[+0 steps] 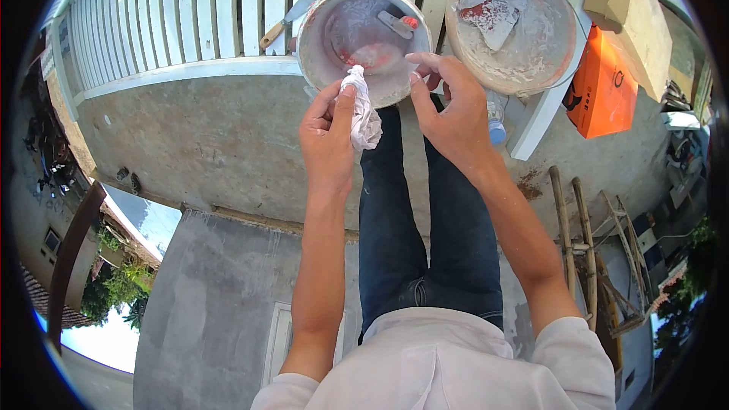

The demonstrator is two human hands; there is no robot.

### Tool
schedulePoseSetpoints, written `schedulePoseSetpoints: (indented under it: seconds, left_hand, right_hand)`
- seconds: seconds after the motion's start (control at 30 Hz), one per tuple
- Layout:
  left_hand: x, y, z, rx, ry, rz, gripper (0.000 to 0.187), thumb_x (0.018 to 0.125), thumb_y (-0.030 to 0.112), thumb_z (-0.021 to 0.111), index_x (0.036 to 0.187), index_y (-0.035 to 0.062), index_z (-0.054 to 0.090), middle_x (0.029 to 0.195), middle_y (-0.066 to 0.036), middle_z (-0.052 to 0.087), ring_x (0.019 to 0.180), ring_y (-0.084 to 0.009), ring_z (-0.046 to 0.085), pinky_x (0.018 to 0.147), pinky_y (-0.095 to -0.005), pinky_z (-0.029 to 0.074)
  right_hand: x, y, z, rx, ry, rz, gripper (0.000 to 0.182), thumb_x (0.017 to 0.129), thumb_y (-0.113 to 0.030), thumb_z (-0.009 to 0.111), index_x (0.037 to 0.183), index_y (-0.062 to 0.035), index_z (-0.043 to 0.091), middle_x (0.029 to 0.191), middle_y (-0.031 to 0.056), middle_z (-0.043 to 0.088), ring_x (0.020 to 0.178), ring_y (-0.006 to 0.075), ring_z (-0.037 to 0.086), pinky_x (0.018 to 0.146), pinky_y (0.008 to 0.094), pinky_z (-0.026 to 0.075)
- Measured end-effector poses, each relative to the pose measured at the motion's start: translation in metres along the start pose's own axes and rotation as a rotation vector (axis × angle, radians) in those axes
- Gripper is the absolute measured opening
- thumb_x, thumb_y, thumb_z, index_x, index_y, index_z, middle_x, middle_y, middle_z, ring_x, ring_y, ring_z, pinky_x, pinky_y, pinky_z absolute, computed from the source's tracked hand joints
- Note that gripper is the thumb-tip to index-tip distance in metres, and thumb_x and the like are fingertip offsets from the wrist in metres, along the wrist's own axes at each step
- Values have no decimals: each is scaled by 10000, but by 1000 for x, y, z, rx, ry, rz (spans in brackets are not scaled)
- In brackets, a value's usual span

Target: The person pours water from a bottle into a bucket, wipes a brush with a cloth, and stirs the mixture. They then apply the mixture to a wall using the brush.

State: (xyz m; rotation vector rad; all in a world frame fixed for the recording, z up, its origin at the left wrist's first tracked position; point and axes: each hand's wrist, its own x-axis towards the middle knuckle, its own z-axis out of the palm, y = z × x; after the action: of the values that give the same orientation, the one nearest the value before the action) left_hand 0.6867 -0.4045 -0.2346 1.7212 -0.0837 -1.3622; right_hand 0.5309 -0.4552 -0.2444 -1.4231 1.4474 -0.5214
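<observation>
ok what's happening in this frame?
A person sits on a concrete ledge by a white railing. The left hand grips a crumpled white cloth over the near bucket, which is smeared with white paste and holds a scraper. The right hand is beside the cloth, at the bucket's rim. A second bucket sits further right.

The left hand (328, 130) wraps the lower part of the white cloth (363, 110), so what lies under its fingers cannot be seen. The right hand (453, 110) covers part of the near bucket's rim (323, 11) beneath its fingertips. The second bucket (548, 38) (just beyond those fingers) is cut off at the top edge.
</observation>
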Motion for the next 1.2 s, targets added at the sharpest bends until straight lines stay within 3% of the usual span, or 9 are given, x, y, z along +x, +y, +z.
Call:
schedulePoseSetpoints:
  seconds: [0.13, 0.17, 0.27, 0.4, 0.47, 0.57, 0.7, 0.9, 1.2]
  left_hand:
    - [-2, -2, 1, -75, -91, -74, 272, 1009, 176, 610, 1206, -10, 635, 914, -29, 653, 785, -65, 613, 663, -234, 504]
    - [-5, 1, 5, -103, -106, -102, 274, 1012, 177, 603, 1212, -9, 624, 939, -36, 654, 802, -71, 621, 674, -241, 515]
    - [-3, -2, 3, -125, -149, -140, 280, 1023, 182, 579, 1232, -5, 593, 1003, -54, 651, 844, -88, 640, 708, -264, 543]
    - [0, -2, 2, -136, -186, -151, 313, 1037, 203, 548, 1276, 0, 558, 1063, -62, 649, 894, -111, 658, 720, -280, 554]
    - [-2, 3, 2, -122, -221, -161, 340, 1048, 190, 513, 1344, 24, 516, 1155, -78, 634, 1007, -134, 643, 816, -308, 542]
    - [-3, 7, 2, -124, -250, -162, 400, 1046, 151, 480, 1426, 28, 454, 1268, -108, 597, 1123, -163, 611, 927, -339, 509]
    - [-4, 10, -6, -87, -324, -147, 509, 1000, 48, 493, 1495, 11, 380, 1366, -143, 546, 1211, -189, 565, 1025, -364, 451]
    - [-4, 2, -17, 20, -378, -96, 655, 906, -93, 555, 1518, 17, 348, 1405, -170, 535, 1193, -189, 581, 997, -341, 475]
    - [-6, 0, -18, 67, -347, -48, 695, 890, -100, 602, 1522, 42, 349, 1322, -186, 615, 1136, -171, 610, 951, -318, 496]
  right_hand:
    - [-26, 16, 7, 415, -187, 172, 330, 890, -115, 675, 1203, -24, 627, 1074, 96, 697, 1058, 173, 647, 901, 325, 492]
    - [-31, 24, 9, 482, -261, 181, 399, 896, -147, 699, 1257, -16, 591, 1151, 103, 677, 1113, 190, 635, 961, 332, 485]
    - [-34, 21, 10, 685, -373, 271, 458, 892, -179, 727, 1286, -3, 574, 1202, 124, 644, 1123, 209, 629, 975, 339, 492]
    - [-28, 22, 7, 580, -435, 158, 494, 884, -216, 759, 1280, 21, 583, 1204, 134, 626, 1121, 215, 620, 962, 354, 507]
    - [-25, 21, 7, 527, -452, 100, 492, 877, -223, 772, 1263, 29, 599, 1175, 130, 630, 1105, 208, 622, 938, 346, 519]
    - [-24, 23, 11, 486, -425, 132, 475, 876, -238, 779, 1229, 40, 626, 1139, 117, 631, 1037, 177, 639, 892, 318, 532]
    - [-22, 20, 11, 609, -420, 365, 437, 900, -232, 754, 1214, 48, 637, 1063, 95, 671, 916, 123, 653, 811, 276, 536]
    - [-18, 26, 12, 602, -414, 412, 375, 931, -222, 718, 1175, 56, 658, 946, 78, 709, 824, 89, 645, 739, 259, 526]
    - [-19, 28, 13, 644, -421, 494, 303, 935, -184, 704, 1126, 51, 683, 907, 67, 717, 794, 78, 643, 706, 249, 518]
